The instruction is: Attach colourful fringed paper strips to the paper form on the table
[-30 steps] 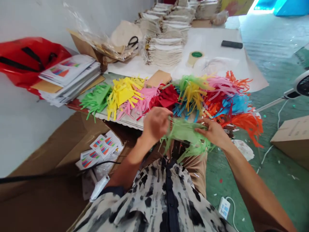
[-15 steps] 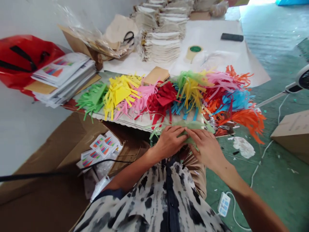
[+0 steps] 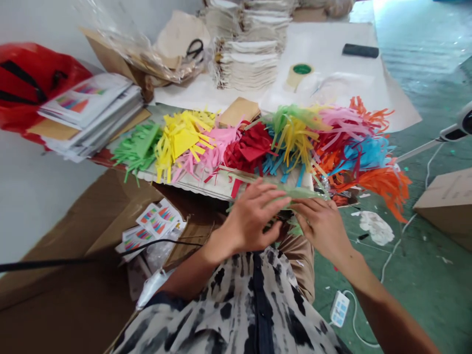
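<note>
Pale green fringed tissue paper (image 3: pixel 306 193) lies rolled into a narrow strip at the table's front edge. My left hand (image 3: pixel 254 216) is over its left part, slightly blurred, fingers stretched out and thumb apart. My right hand (image 3: pixel 320 221) has its fingers closed on the right part of the strip; some pale green fringe hangs below. Just behind my hands lies a row of cut tissue tassels: green (image 3: pixel 138 145), yellow (image 3: pixel 182 140), pink (image 3: pixel 219 142) and dark red (image 3: pixel 250 147).
More tassels, orange (image 3: pixel 387 184) and blue (image 3: pixel 365 152), spill over the table's right end. Farther back are tape (image 3: pixel 301 70), a black bar-shaped object (image 3: pixel 360 50), scissors (image 3: pixel 194 49) and stacked white bundles (image 3: pixel 249 64). Printed sheets (image 3: pixel 92 115) lie left; a power strip (image 3: pixel 339 309) is on the floor.
My left hand has lifted and moved left, its fingers spreading. The pale green tissue paper has become a narrower strip, and my right hand has shifted slightly right. The view has tilted a little.
</note>
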{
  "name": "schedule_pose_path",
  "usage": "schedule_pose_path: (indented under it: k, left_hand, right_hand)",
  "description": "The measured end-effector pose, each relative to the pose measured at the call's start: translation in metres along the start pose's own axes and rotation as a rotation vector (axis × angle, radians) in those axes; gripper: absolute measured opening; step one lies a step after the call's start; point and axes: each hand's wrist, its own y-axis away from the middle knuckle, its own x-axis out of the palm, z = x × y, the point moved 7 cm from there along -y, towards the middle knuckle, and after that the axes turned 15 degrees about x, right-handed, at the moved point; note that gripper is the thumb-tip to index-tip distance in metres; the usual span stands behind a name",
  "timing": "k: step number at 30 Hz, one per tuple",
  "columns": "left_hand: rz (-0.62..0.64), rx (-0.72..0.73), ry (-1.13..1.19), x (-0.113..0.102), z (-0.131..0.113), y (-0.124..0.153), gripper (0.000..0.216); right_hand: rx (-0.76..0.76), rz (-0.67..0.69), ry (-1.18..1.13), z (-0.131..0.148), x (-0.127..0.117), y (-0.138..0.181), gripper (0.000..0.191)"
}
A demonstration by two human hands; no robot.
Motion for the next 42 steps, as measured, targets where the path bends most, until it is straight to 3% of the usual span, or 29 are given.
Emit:
schedule_pose_path:
  k: [3, 6, 10, 14, 16, 24, 27, 31, 34, 38, 42]
  left_hand:
    - [0.132, 0.035, 0.043, 0.043, 0.002, -0.008, 0.058]
    - [0.217, 0.026, -0.004, 0.062, 0.014, -0.002, 0.057]
    - [0.153, 0.017, -0.004, 0.055, 0.016, 0.006, 0.053]
    - [-0.092, -0.119, 0.059, 0.04, 0.018, 0.008, 0.016]
    - [-0.145, -0.22, 0.06, 0.039, 0.021, 0.01, 0.011]
    - [-0.024, -0.469, -0.075, 0.041, 0.034, 0.006, 0.007]
    - [-0.019, -0.459, -0.089, 0.043, 0.039, 0.002, 0.011]
    - [-0.087, -0.387, -0.05, 0.041, 0.037, 0.001, 0.009]
    - [-0.142, -0.25, 0.038, 0.04, 0.03, 0.002, 0.009]
    - [-0.075, -0.073, 0.173, 0.05, 0.025, 0.007, 0.016]
    - [-0.044, -0.178, 0.173, 0.055, 0.032, 0.012, 0.006]
  right_hand:
    - [-0.011, 0.021, 0.065, 0.002, 0.0, 0.001, 0.023]
    - [0.0, 0.043, 0.081, -0.005, -0.001, 0.003, 0.024]
    - [0.043, 0.042, 0.059, -0.018, -0.003, 0.003, 0.028]
    - [0.091, 0.032, -0.026, -0.025, -0.003, -0.003, 0.024]
    - [0.131, 0.034, -0.056, -0.028, -0.001, -0.009, 0.024]
    - [0.287, 0.051, 0.103, -0.032, 0.004, -0.021, 0.024]
    - [0.28, 0.017, 0.166, -0.03, 0.002, -0.017, 0.025]
    - [0.252, -0.063, -0.006, -0.035, -0.003, -0.011, 0.025]
    - [0.193, -0.102, -0.163, -0.037, -0.006, -0.006, 0.021]
    - [0.16, -0.093, -0.227, -0.039, -0.005, 0.006, 0.016]
    - [0.233, -0.118, -0.222, -0.046, -0.002, 0.013, 0.018]
